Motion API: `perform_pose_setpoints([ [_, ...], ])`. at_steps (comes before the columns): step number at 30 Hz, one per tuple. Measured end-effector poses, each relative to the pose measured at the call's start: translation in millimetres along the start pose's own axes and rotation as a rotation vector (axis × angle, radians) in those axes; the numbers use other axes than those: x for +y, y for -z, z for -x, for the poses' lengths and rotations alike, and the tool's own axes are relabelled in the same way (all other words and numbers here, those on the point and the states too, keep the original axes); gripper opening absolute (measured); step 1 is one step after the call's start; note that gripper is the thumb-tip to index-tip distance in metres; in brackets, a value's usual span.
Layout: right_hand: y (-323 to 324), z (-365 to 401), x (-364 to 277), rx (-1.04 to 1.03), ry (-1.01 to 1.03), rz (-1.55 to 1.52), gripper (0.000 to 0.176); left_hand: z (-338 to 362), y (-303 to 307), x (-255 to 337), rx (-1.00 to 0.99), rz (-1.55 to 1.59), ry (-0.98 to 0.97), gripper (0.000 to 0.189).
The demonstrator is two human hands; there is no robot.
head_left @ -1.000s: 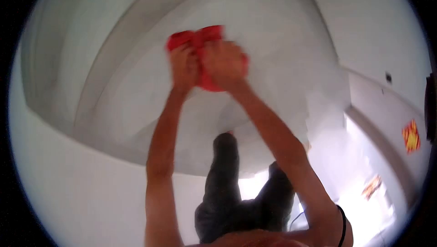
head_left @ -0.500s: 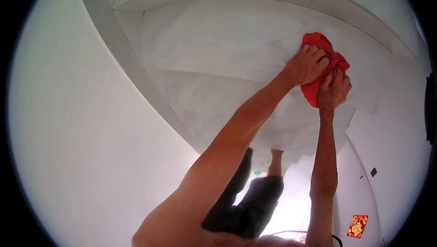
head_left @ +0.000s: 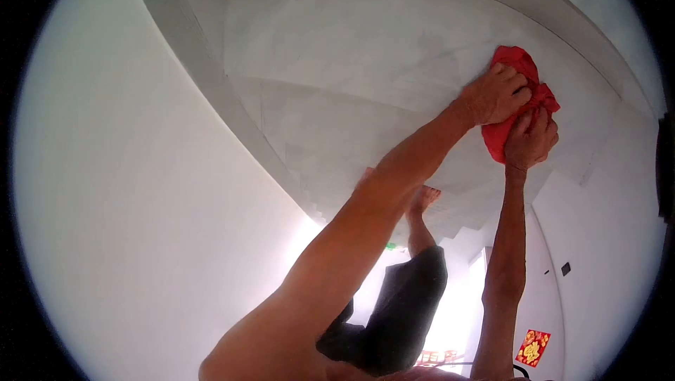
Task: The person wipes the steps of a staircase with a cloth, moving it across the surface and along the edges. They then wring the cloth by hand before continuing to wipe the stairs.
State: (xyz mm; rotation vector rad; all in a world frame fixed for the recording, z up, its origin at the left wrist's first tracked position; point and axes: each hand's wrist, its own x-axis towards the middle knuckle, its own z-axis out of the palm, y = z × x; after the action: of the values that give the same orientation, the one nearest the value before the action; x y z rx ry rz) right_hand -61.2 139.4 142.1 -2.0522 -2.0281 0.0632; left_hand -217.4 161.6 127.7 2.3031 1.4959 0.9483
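Shifted from mid-view a second ago to the right side, a red cloth (head_left: 538,97), crumpled into soft folds, lies on a smooth, faintly smudged grey floor (head_left: 316,43) near a curved border (head_left: 576,26), left hand (head_left: 499,94) and right hand (head_left: 531,140) both clutching it with curled fingers

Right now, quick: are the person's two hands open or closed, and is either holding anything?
Left hand: closed, gripping a crumpled red cloth.
Right hand: closed, gripping the same cloth.
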Motion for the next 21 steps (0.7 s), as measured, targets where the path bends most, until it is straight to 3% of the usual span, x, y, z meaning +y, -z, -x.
perform_pose_setpoints([
  [3, 10.6, 4.3, -4.4, 0.037, 0.063, -0.033, 0.039, 6.2, 15.4, 7.2, -0.008, -0.069, 0.003, 0.019],
  [5, -6.1, 6.3, 15.0, 0.052, 0.101, -0.094, 0.039, 7.9, -9.6, 3.5, -0.013, -0.078, 0.000, 0.019],
  [9, 13.8, -5.9, -7.0, 0.078, 0.095, -0.055, 0.041, -8.0, 22.2, 2.3, 0.073, -0.036, -0.015, 0.018],
  [11, -17.6, -5.7, 14.1, 0.069, 0.118, 0.005, 0.043, -1.1, -7.7, -8.4, 0.109, -0.001, 0.011, 0.019],
  [16, -0.5, 1.4, -29.8, 0.127, 0.137, 0.036, 0.035, 2.7, 30.4, 13.7, 0.137, 0.194, 0.264, 0.025],
  [21, 8.0, 20.5, -137.5, -0.039, 0.183, -0.004, 0.037, 45.1, 109.2, -39.2, 0.071, 0.189, 0.301, 0.027],
])
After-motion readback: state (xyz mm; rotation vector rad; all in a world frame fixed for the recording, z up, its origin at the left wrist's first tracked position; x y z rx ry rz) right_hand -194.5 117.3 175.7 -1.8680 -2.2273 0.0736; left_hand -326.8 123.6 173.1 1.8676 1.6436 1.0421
